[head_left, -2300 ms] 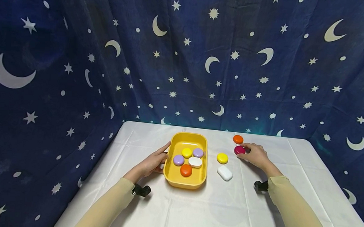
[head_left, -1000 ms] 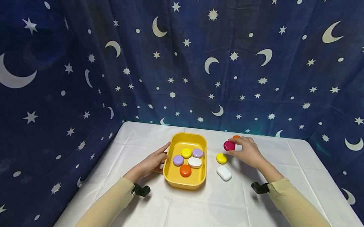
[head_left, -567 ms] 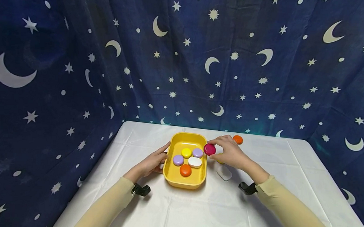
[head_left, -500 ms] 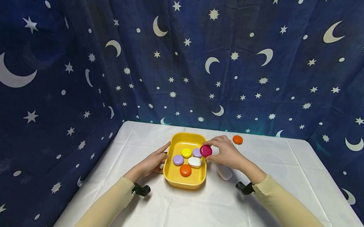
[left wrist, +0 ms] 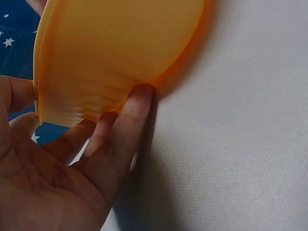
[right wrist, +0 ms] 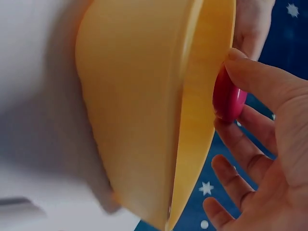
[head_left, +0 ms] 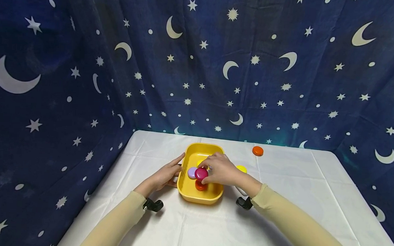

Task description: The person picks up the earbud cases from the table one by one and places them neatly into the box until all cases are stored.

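Observation:
A magenta round glossy disc (head_left: 201,174) is pinched between the thumb and fingers of my right hand (head_left: 222,170), over the inside of a yellow tub (head_left: 199,201). In the right wrist view the disc (right wrist: 229,98) stands on edge at the fingertips, the other fingers loosely spread. My left hand (head_left: 164,177) lies along the tub's left side; in the left wrist view its fingertips touch the outer wall (left wrist: 120,48). In the tub, a lilac disc (head_left: 191,172), an orange-red disc (head_left: 200,186) and a yellow disc (head_left: 200,162) show partly; my right hand hides other pieces.
On the white tablecloth (head_left: 213,228), an orange disc (head_left: 257,151) lies at the back right. A yellow disc (head_left: 241,169) and a white oblong piece (head_left: 241,192) are partly covered by my right forearm. A dark curtain with moons and stars (head_left: 211,73) hangs behind.
My right hand picked the magenta disc off the cloth and carried it left, over the tub's rim to above the pieces inside. The left hand and tub have stayed put.

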The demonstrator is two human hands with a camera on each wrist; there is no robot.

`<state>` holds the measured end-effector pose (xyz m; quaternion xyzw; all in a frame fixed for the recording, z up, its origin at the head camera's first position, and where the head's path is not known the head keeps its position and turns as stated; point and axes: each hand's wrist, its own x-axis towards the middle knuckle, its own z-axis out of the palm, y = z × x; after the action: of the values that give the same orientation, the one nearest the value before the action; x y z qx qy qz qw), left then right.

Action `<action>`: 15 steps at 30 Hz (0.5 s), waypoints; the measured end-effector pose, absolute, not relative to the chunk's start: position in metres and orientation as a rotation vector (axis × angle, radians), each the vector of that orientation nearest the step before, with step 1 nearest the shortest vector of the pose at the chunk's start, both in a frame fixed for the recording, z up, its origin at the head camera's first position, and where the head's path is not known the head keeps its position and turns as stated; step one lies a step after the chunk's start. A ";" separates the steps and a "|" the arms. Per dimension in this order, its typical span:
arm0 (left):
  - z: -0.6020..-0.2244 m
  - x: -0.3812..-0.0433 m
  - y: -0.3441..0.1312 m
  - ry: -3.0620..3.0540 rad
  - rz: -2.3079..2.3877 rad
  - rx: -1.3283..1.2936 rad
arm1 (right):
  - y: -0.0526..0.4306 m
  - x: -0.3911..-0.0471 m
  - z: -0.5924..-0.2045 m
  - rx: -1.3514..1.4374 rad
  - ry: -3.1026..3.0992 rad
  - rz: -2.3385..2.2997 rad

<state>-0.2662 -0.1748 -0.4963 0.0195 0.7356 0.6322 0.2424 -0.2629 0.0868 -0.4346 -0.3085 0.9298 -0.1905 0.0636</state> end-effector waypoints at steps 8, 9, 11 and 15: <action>-0.496 -0.265 -0.175 1.998 1.730 0.074 | 0.066 -0.264 -0.445 -1.005 2.793 -0.487; -0.496 -0.265 -0.175 1.995 1.731 0.078 | 0.064 -0.264 -0.446 -1.011 2.792 -0.485; -0.496 -0.265 -0.176 1.992 1.735 0.084 | 0.060 -0.264 -0.448 -1.022 2.791 -0.476; -0.497 -0.265 -0.175 1.986 1.740 0.093 | 0.058 -0.264 -0.450 -1.029 2.785 -0.466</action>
<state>-0.2645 -0.1755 -0.4971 0.0341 0.7284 0.6381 0.2472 -0.2644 0.0576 -0.4503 -0.3417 0.9245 -0.1546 0.0682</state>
